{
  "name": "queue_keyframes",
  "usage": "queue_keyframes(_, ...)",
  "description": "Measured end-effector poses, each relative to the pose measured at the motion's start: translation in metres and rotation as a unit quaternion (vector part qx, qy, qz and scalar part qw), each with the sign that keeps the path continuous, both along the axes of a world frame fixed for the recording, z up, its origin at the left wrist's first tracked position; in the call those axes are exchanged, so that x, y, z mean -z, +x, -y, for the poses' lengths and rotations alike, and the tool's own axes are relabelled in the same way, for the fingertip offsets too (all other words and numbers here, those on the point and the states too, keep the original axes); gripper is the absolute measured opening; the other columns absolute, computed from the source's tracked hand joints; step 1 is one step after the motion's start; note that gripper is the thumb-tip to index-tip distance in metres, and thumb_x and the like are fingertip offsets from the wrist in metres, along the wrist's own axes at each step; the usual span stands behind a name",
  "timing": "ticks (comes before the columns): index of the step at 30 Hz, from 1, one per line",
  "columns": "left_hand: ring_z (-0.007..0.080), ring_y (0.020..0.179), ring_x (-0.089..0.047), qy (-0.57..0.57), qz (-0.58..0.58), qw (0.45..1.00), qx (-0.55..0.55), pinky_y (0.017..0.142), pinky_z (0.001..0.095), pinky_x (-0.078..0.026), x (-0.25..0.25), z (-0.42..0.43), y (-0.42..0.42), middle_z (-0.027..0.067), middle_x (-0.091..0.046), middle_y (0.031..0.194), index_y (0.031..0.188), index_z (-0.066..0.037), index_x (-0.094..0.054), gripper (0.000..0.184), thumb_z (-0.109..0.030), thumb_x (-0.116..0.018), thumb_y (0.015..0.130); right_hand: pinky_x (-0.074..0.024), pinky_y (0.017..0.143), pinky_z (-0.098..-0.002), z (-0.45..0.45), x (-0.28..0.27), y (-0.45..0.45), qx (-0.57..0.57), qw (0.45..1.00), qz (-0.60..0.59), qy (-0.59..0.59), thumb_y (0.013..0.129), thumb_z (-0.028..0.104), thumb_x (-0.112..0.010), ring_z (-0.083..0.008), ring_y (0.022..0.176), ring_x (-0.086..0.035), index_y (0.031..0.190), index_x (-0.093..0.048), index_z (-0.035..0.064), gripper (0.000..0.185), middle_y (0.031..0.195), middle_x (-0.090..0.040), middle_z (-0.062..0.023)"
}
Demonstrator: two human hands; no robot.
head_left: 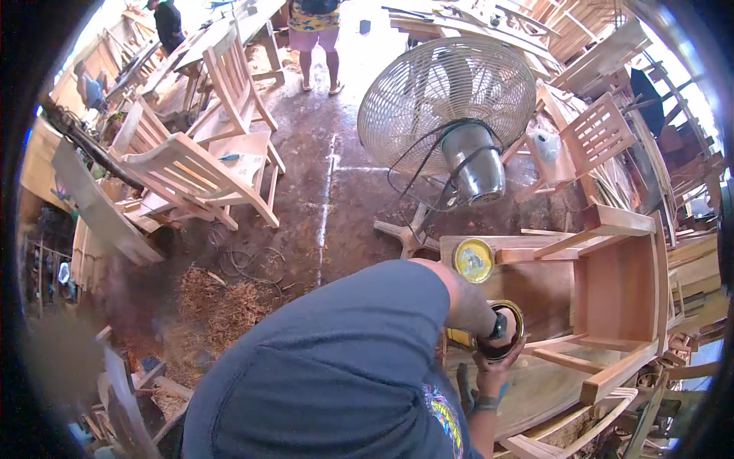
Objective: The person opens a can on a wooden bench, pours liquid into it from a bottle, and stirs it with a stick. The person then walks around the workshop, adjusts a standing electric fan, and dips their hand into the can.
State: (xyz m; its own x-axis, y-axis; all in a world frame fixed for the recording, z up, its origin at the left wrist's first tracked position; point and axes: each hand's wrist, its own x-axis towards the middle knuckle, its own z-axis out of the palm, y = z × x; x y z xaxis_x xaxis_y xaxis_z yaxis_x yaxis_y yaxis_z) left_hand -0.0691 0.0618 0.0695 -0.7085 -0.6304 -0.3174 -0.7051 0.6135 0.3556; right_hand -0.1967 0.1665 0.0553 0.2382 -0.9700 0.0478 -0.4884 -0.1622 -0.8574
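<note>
A tin can (521, 325) with a gold rim and dark interior is at the right of centre, over a wooden bench. My left hand (502, 324), with a dark band at its wrist, reaches into the mouth of this can. Its fingers are hidden inside, so what they hold cannot be made out. My right hand (493, 373) comes up from below and grips the can's near side. Beside my left forearm, a round yellow lid or tin top (473, 261) rests on the wooden bench (535, 287). Something yellow (459, 338) shows partly under my forearm.
A large caged fan (447, 99) with a silver motor stands ahead on a floor base. Unfinished wooden chairs (206, 172) stand at the left, and another chair (589, 141) at the right. Wood shavings (218, 310) cover floor at left. A person (313, 38) stands in the background.
</note>
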Motion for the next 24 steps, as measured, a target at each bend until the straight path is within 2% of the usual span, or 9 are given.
queue_keyframes(3, 0.0223, 0.109, -0.069, 0.001, 0.0, 1.0, 0.001, 0.089, 0.0366, -0.055, 0.001, -0.001, 0.001, 0.0083, -0.071, 0.122, 0.127, -0.01, -0.068, 0.047, -0.034, -0.068, 0.087, -0.0337, 0.119, -0.0388, 0.001, 0.003, -0.007, -0.002, 0.999, -0.044, 0.009, 0.072, 0.021, -0.092, -0.0324, 0.144, -0.04, 0.165, 0.001, 0.0071, 0.133, 0.161, -0.032, -0.022)
queue_keyframes(6, 0.0224, 0.109, -0.069, 0.001, 0.004, 1.0, 0.001, 0.089, 0.0369, -0.055, 0.001, 0.001, 0.0, 0.0086, -0.072, 0.121, 0.126, -0.01, -0.069, 0.046, -0.034, -0.068, 0.087, -0.034, 0.119, -0.0402, 0.001, 0.012, -0.013, -0.013, 0.999, -0.029, 0.003, 0.072, 0.017, -0.091, -0.0333, 0.143, -0.04, 0.166, 0.001, 0.0084, 0.132, 0.161, -0.032, -0.0209)
queue_keyframes(9, 0.0226, 0.109, -0.07, -0.004, 0.007, 1.0, 0.003, 0.089, 0.0371, -0.055, -0.002, 0.007, 0.001, 0.0088, -0.072, 0.121, 0.125, -0.01, -0.069, 0.045, -0.034, -0.068, 0.087, -0.0338, 0.119, -0.0413, -0.005, -0.016, 0.006, -0.017, 1.0, 0.011, 0.023, 0.072, 0.012, -0.089, -0.0335, 0.144, -0.039, 0.166, 0.001, 0.0092, 0.13, 0.162, -0.03, -0.0201)
queue_keyframes(15, 0.0228, 0.108, -0.07, -0.004, 0.011, 1.0, -0.006, 0.088, 0.0377, -0.055, -0.003, 0.008, 0.005, 0.0092, -0.072, 0.12, 0.123, -0.01, -0.07, 0.044, -0.034, -0.068, 0.087, -0.0361, 0.118, -0.0411, -0.008, -0.01, 0.007, -0.006, 0.998, 0.051, 0.041, 0.07, 0.005, -0.087, -0.0325, 0.144, -0.038, 0.166, 0.002, 0.0101, 0.131, 0.162, -0.027, -0.0195)
queue_keyframes(18, 0.023, 0.108, -0.07, -0.001, 0.007, 1.0, -0.007, 0.088, 0.038, -0.055, 0.0, 0.004, 0.0, 0.0094, -0.072, 0.119, 0.123, -0.01, -0.07, 0.043, -0.034, -0.068, 0.087, -0.0373, 0.117, -0.0406, -0.001, -0.003, -0.002, -0.007, 0.999, -0.038, 0.013, 0.069, 0.002, -0.086, -0.0319, 0.144, -0.038, 0.166, 0.002, 0.0092, 0.131, 0.163, -0.027, -0.0195)
queue_keyframes(23, 0.0232, 0.107, -0.07, 0.001, 0.002, 1.0, -0.006, 0.087, 0.0384, -0.056, 0.002, 0.002, -0.004, 0.0098, -0.073, 0.118, 0.121, -0.01, -0.071, 0.042, -0.034, -0.068, 0.087, -0.0349, 0.119, -0.0408, -0.001, -0.01, 0.003, 0.001, 0.994, 0.073, 0.077, 0.069, 0.007, -0.09, -0.0323, 0.147, -0.035, 0.165, 0.001, 0.0068, 0.132, 0.164, -0.025, -0.021)
queue_keyframes(24, 0.0232, 0.107, -0.071, -0.001, 0.002, 1.0, -0.005, 0.087, 0.0385, -0.056, 0.001, 0.003, -0.004, 0.0098, -0.073, 0.118, 0.121, -0.01, -0.071, 0.041, -0.034, -0.068, 0.087, -0.0341, 0.12, -0.0412, -0.003, -0.011, 0.003, 0.0, 0.996, 0.064, 0.07, 0.069, 0.009, -0.09, -0.0328, 0.147, -0.034, 0.165, 0.001, 0.0067, 0.133, 0.165, -0.024, -0.0215)
